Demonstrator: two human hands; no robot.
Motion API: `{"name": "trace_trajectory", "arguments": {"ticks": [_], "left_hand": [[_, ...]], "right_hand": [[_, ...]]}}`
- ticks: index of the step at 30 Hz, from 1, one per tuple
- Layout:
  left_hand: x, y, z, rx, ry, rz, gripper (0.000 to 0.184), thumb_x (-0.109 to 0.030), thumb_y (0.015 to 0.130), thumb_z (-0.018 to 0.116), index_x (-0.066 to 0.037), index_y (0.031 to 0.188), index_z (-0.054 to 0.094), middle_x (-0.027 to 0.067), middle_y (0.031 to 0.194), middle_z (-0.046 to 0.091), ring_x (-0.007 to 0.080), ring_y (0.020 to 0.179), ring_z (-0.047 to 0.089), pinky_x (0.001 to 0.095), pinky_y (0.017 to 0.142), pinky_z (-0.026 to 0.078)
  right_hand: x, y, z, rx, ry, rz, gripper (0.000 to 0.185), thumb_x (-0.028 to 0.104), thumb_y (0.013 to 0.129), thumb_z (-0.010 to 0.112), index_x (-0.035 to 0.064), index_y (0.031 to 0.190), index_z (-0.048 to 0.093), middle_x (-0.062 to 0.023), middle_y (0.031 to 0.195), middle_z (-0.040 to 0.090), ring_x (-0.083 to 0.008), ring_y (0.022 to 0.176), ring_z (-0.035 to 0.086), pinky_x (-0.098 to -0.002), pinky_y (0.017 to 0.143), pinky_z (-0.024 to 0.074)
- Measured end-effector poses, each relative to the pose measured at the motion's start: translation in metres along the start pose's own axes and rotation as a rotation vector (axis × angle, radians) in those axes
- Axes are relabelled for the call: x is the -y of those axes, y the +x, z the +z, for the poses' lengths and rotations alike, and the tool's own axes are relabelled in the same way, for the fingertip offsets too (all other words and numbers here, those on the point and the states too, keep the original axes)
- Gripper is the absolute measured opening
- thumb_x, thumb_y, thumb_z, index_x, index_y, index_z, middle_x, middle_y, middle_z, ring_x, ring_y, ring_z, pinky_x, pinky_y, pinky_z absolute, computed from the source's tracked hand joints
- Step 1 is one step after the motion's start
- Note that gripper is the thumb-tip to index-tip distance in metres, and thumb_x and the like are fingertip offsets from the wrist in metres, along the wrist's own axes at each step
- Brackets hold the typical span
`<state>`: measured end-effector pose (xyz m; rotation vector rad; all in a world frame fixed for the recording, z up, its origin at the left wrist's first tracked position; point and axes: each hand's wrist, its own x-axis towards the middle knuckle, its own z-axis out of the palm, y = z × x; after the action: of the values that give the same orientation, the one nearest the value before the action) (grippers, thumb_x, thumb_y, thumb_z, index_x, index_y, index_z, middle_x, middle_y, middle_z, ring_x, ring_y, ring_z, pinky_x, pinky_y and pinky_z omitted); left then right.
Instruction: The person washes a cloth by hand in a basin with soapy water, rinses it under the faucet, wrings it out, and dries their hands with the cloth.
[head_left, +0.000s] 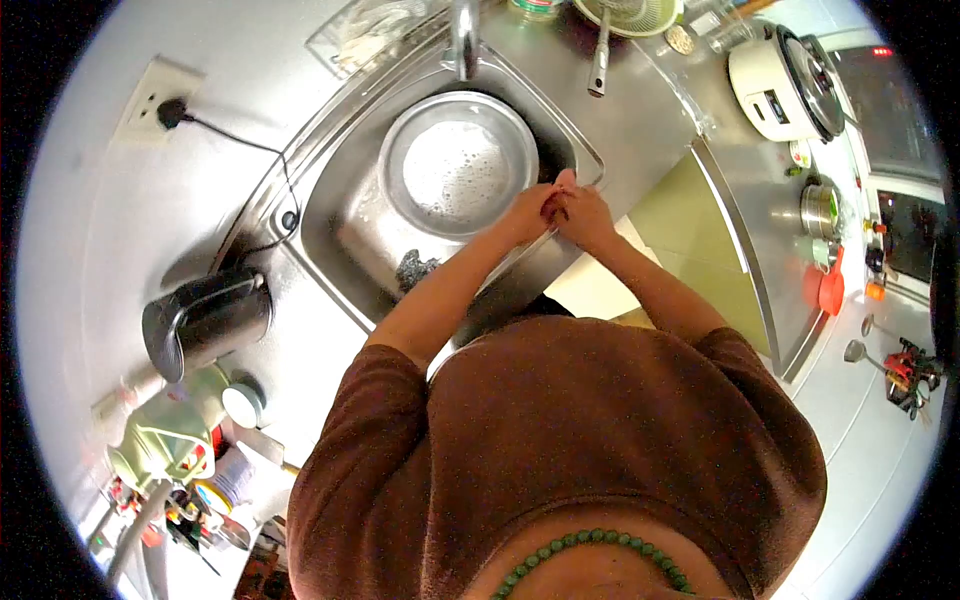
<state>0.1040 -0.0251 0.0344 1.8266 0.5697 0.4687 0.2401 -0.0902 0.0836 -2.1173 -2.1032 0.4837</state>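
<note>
"What takes up most of the view?"

"The brown short-sleeved top (620,420) of the person at the stainless-steel sink (345,225), then the steel counter (650,125) running beyond the sink and off to the right."

"And in the sink?"

"A round metal basin (395,195), broad and shallow, with water (460,165) in it and bubbles on the surface."

"Anything large around it?"

"A dark, shiny jug-like vessel (205,325) is on the left, near a black cord (240,137) from the wall socket (155,100). The cream rice cooker (775,90) is at the far right, and the tap (465,40) is over the far side of the sink."

"Where are the hands?"

"Close together at the near right corner of the sink, just beside the basin: the left hand (527,214) and the right hand (588,217)."

"How do they grip?"

"Narrowly, fingers drawn in around a small reddish item (551,205) between them. I can't tell what it is; the fingers cover most of it."

"Anything else that small?"

"A dark mesh scrubber (412,268) on the sink floor, beside the left forearm."
</note>
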Motion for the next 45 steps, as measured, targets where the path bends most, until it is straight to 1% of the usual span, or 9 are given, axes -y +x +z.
{"name": "trace_trajectory", "arguments": {"ticks": [5,7,11,15,17,22,29,42,45], "left_hand": [[0.036,-0.071,-0.030,0.038,-0.122,-0.195,0.031,-0.005,0.076,0.057,-0.002,0.107,0.059,0.0129,0.093,0.064,0.0209,0.082,0.060,0.0337,0.075,0.048],[0.032,-0.095,-0.070,0.099,-0.651,-0.552,0.030,-0.004,0.075,0.059,-0.002,0.104,0.060,0.0114,0.093,0.064,0.0154,0.082,0.058,0.0306,0.072,0.048],[0.105,-0.138,-0.079,-0.898,0.104,-0.841,0.030,-0.009,0.076,0.059,-0.001,0.104,0.055,0.0134,0.097,0.058,0.0266,0.088,0.056,0.0363,0.076,0.047],[0.173,-0.144,-0.058,-1.022,-0.701,-1.165,0.026,-0.009,0.081,0.056,-0.002,0.106,0.051,0.0130,0.088,0.056,0.0259,0.078,0.054,0.0386,0.066,0.048],[0.147,-0.137,-0.059,-0.917,-1.155,-1.034,0.036,-0.011,0.078,0.061,-0.001,0.110,0.048,0.0142,0.087,0.057,0.0248,0.073,0.056,0.0371,0.061,0.050],[0.124,-0.117,-0.057,-1.073,-0.867,-1.045,0.019,-0.013,0.090,0.043,-0.004,0.107,0.045,0.0154,0.098,0.055,0.0253,0.081,0.057,0.0373,0.056,0.049],[0.086,-0.120,-0.080,-1.099,-0.864,-0.908,0.031,-0.019,0.087,0.049,-0.002,0.111,0.041,0.0172,0.103,0.053,0.0289,0.087,0.057,0.0414,0.064,0.052],[0.109,-0.140,-0.086,-1.283,-1.265,-1.070,0.009,-0.010,0.087,0.044,-0.006,0.087,0.052,0.0074,0.066,0.048,0.0160,0.048,0.041,0.0316,0.038,0.029],[0.140,-0.151,-0.068,-1.268,-1.412,-1.069,0.010,-0.010,0.087,0.041,-0.007,0.083,0.049,0.0067,0.066,0.046,0.0159,0.047,0.037,0.0299,0.038,0.027]], "right_hand": [[0.065,0.004,0.025,0.073,0.077,-0.073,0.018,0.023,0.072,0.053,0.0104,0.073,0.066,-0.0090,0.075,0.063,-0.0300,0.067,0.059,-0.0406,0.064,0.0475],[0.069,0.009,0.054,0.191,0.289,-0.144,0.018,0.022,0.072,0.053,0.0099,0.074,0.066,-0.0108,0.070,0.063,-0.0293,0.061,0.059,-0.0399,0.059,0.0471],[0.072,0.038,0.088,0.266,0.867,0.287,0.021,0.019,0.076,0.050,0.0045,0.074,0.065,-0.0087,0.069,0.064,-0.0167,0.060,0.060,-0.0293,0.053,0.0449],[0.073,0.053,0.067,0.300,1.458,0.528,0.027,0.021,0.081,0.051,0.0060,0.099,0.066,-0.0080,0.081,0.067,-0.0186,0.071,0.064,-0.0307,0.061,0.0505],[0.078,0.057,0.038,0.241,1.458,0.569,0.026,0.023,0.083,0.050,0.0053,0.095,0.064,-0.0052,0.073,0.062,-0.0154,0.059,0.055,-0.0278,0.052,0.0426],[0.022,0.086,0.073,0.117,1.394,0.812,0.028,0.036,0.084,0.055,0.0091,0.084,0.063,-0.0010,0.065,0.058,-0.0093,0.045,0.045,-0.0232,0.039,0.0306],[0.005,0.100,0.050,0.344,1.680,1.123,0.021,0.030,0.087,0.050,0.0178,0.101,0.061,0.0052,0.065,0.057,-0.0042,0.038,0.036,-0.0166,0.033,0.0281],[0.082,0.141,-0.021,0.529,1.336,0.654,0.019,0.030,0.084,0.057,0.0164,0.071,0.053,0.0061,0.055,0.045,-0.0022,0.037,0.032,-0.0178,0.031,0.0152],[0.107,0.142,-0.022,0.505,1.290,0.502,0.017,0.026,0.089,0.050,0.0112,0.085,0.058,0.0046,0.065,0.050,-0.0020,0.043,0.035,-0.0186,0.034,0.0187]]}}
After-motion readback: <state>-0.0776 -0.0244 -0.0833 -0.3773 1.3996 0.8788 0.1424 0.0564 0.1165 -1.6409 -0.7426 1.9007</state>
